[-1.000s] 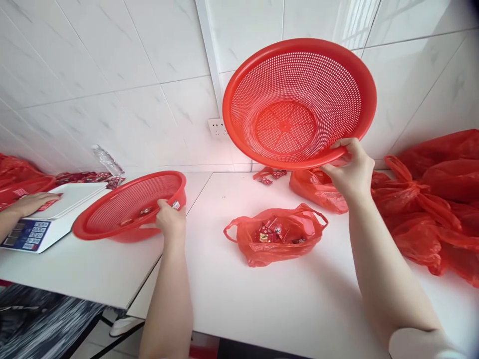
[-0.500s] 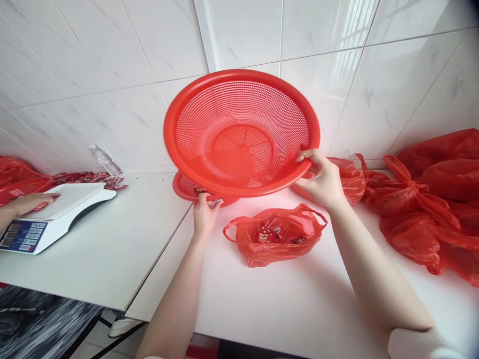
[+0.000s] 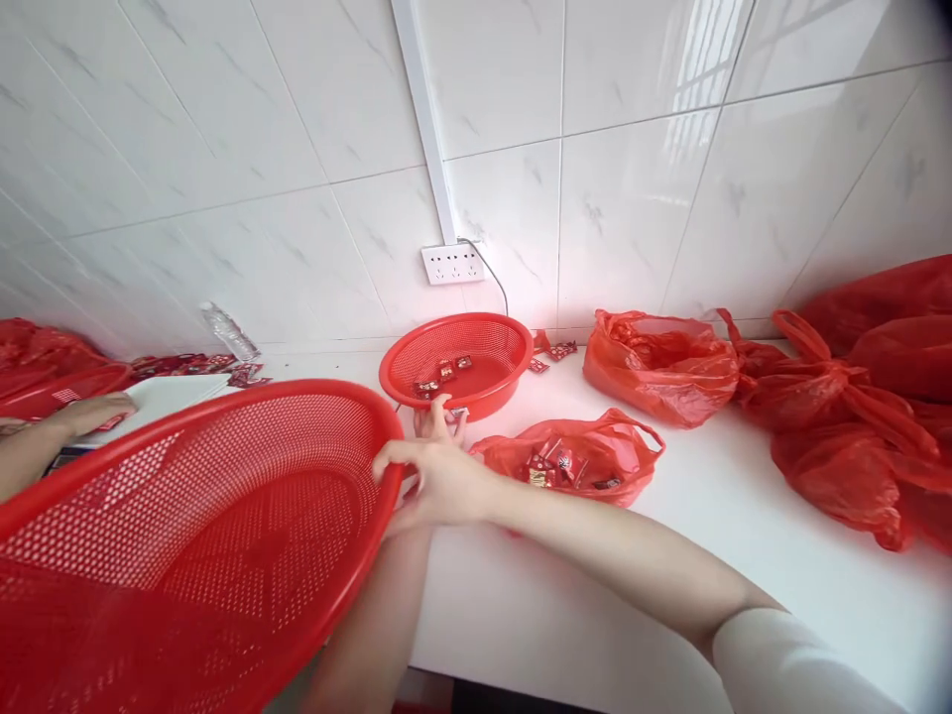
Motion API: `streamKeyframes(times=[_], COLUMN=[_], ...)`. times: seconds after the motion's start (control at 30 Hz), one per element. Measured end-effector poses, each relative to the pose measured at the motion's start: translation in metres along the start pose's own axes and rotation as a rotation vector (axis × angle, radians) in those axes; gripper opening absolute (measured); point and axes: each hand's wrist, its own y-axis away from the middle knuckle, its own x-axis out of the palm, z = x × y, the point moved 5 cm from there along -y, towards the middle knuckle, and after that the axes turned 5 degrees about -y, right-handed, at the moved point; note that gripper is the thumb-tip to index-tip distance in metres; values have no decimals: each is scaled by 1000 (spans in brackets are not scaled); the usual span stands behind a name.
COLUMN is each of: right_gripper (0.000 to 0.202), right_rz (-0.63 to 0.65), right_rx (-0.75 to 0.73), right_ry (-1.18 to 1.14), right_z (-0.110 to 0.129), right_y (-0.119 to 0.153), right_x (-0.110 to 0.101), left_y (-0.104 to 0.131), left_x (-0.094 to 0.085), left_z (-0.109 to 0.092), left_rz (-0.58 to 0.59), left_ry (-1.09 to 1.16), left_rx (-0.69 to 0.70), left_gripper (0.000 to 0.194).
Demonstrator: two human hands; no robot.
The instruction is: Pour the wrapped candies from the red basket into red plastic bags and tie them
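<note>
My right hand [image 3: 442, 481] grips the rim of a large red perforated plastic basket [image 3: 275, 516], which is tilted and fills the lower left. Partly hidden behind it, my left hand [image 3: 438, 421] is closed at the front of a smaller red basket [image 3: 506, 392], with a small packet [image 3: 459, 412] between its fingers. Several small red packets [image 3: 446, 370] lie inside that smaller basket. Just right of my hands, an open red plastic bag [image 3: 632, 466] holds more packets [image 3: 565, 461].
Another open red bag [image 3: 658, 372] stands near the wall, beside several tied red bags [image 3: 855, 416]. Loose packets [image 3: 561, 350] lie behind the small basket. At left, another person's hand [image 3: 100, 412] rests by a white scale [image 3: 175, 392], near a plastic bottle [image 3: 229, 330].
The large basket has swung left and down in my right hand, from above the small basket toward the lower left. The small basket and its packets are now uncovered. My left hand stays near it.
</note>
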Motion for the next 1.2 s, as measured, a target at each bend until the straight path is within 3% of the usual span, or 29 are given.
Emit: streamKeyframes(times=[0.13,0.27,0.43,0.63,0.77,0.83,0.9,1.03,1.1,1.2], right_gripper=[45,49,55,55,79,79,65,26,22,27], right_rz=[74,25,-95,-143,-111,-54,-13,67,12,-257], right_rx=[-21,35,166,303,251,182,60,-158,-74,167], right_ry=[80,152,214,242,117,111,137,354,509,843], right_z=[-16,-45,-71,-83,-82,-69,-44,17,33,37], right_y=[-31,-54,-74,-95,-90,-74,-50,13,42,85], right_x=[47,72,84,91,88,80,61,0,-43,-112], left_y=[0,2,1,3,4,3,-1,-11,-17,-21], left_x=[-11,-27,-30,-23,-33,-42,-50,-58,-61,-65], left_z=[-2,-6,-4,-1,-13,-22,-30,-46,-48,-36], left_rz=[-110,-163,-127,38,87,77,57,156,241,411], left_ry=[-110,-219,-204,-230,-150,-107,-75,-77,-147,-189], left_rx=[7,-24,-80,-151,20,95,95,82,19,-224], left_gripper=[37,38,44,41,37,35,31,14,22,42])
